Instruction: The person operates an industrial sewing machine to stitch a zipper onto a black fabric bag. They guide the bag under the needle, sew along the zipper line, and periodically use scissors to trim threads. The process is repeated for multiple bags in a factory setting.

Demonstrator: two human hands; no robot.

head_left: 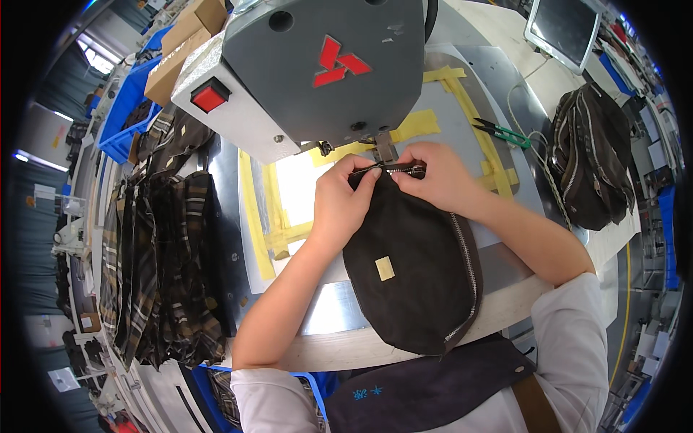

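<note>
A dark brown fabric bag piece [415, 278] with a metal zipper down its right side lies on the sewing machine bed, its wide end toward me. A small yellow patch [385, 268] sits on its face. At its far end, beneath the grey sewing machine head [325, 79], my left hand [345, 191] pinches the dark zippered edge. My right hand [437, 177] pinches the same edge a little to the right, with a short row of zipper teeth [404, 170] showing between the hands. Both hands are close to the metal presser foot [385, 148].
Plaid and dark fabric pieces [162, 274] hang at the left. Green-handled thread snips [505, 133] lie on the right of the taped work plate [317, 234]. Farther right are a pile of dark zippered pieces [592, 159] and a screen [564, 29]. Blue bins [126, 123] stand at the back left.
</note>
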